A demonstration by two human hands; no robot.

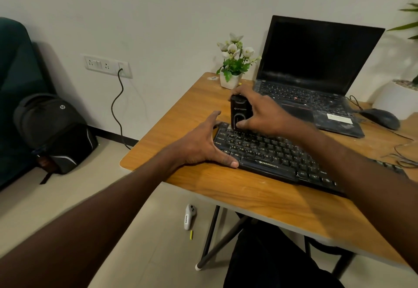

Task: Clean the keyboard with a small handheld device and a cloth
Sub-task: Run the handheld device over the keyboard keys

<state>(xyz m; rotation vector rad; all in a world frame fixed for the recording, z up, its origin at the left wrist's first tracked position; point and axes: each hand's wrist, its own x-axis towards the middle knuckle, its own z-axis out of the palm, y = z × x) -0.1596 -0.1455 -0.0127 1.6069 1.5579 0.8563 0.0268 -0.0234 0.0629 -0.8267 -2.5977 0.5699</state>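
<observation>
Right grip point(257, 112) clamping device point(240, 111), hiding keyboard's point(271, 152) top-left keys; left grip point(201, 145) spread, bracing keyboard edge; I'm seeing keyboard's right end cut off.

Head camera looks down and forward, close over the wooden table point(248, 195).

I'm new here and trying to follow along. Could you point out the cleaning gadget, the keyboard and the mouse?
handheld device point(241, 112), head view, on its black front face.
keyboard point(269, 151), head view, on the middle key rows.
mouse point(380, 118), head view, on its rounded top.
</observation>
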